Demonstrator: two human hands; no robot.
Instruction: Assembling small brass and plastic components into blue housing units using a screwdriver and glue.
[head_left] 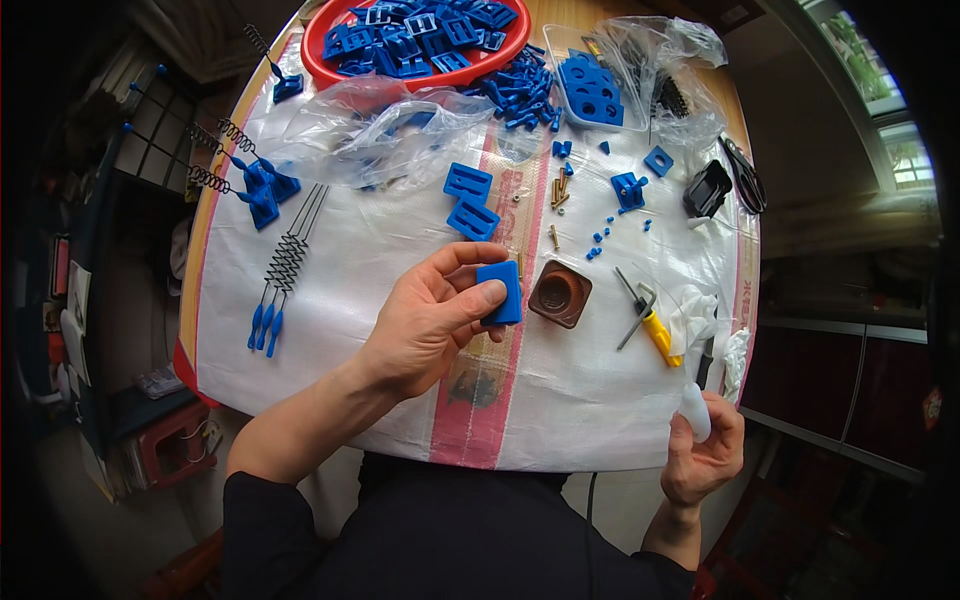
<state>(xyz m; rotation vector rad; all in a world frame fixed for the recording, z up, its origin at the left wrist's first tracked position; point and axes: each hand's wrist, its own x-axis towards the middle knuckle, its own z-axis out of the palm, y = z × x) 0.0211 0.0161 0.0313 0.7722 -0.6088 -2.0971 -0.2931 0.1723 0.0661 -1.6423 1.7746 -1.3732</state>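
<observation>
Pinched between the thumb and fingers of my left hand [425, 315] is a blue rectangular plastic block [503, 292], its flat face turned up. A brass-coloured screw tip seems to show at its far right edge. Off to the right, by the table's near right edge, my right hand [708, 450] grips a small white, rounded plastic bottle [694, 412]; its lower part is hidden by the fingers. Just right of the block sits a brown square holder [560, 293] with a round hollow. Two blue slotted plates [470, 200] lie beyond my left hand.
A red basin [316, 50] of blue parts stands at the back, beside plastic bags [400, 130] and a clear tub [640, 118]. Brass screws [560, 190], a yellow-handled screwdriver [660, 338], a hex key [648, 298], black scissors [742, 175] and coiled wires [288, 260] lie around.
</observation>
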